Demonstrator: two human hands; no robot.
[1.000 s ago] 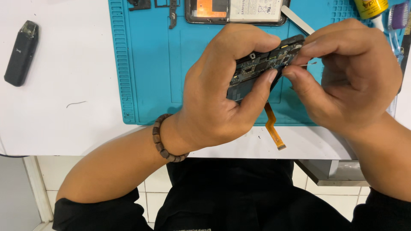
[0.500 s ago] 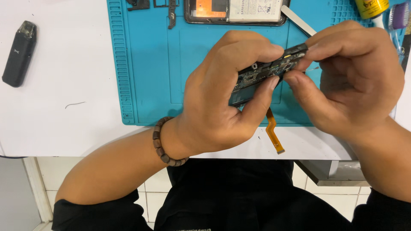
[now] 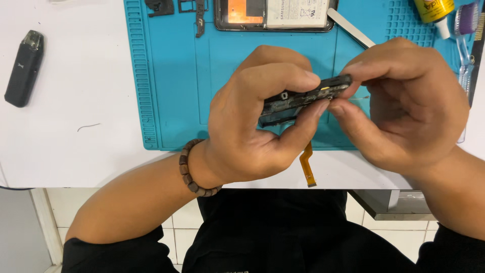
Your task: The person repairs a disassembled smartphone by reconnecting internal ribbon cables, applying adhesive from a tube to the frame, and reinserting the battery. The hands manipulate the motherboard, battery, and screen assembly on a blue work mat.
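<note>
The work mat (image 3: 166, 101) lies on the table (image 3: 76, 151), right of the small pod device (image 3: 23, 68). The 2 hands meet above the mat's near part: left hand (image 3: 252, 121) on the left, right hand (image 3: 409, 106) on the right, the circuit board (image 3: 303, 98) between them. A flex cable (image 3: 306, 167) hangs below it. The opened phone (image 3: 275, 15) lies at the mat's far edge.

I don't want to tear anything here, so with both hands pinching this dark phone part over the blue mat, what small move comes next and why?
Probably keep the left hand steady on the dark phone part and let the right hand ease its pinched end gently. An orange flex cable hangs free beneath, and a quick pull might strain it.
</note>
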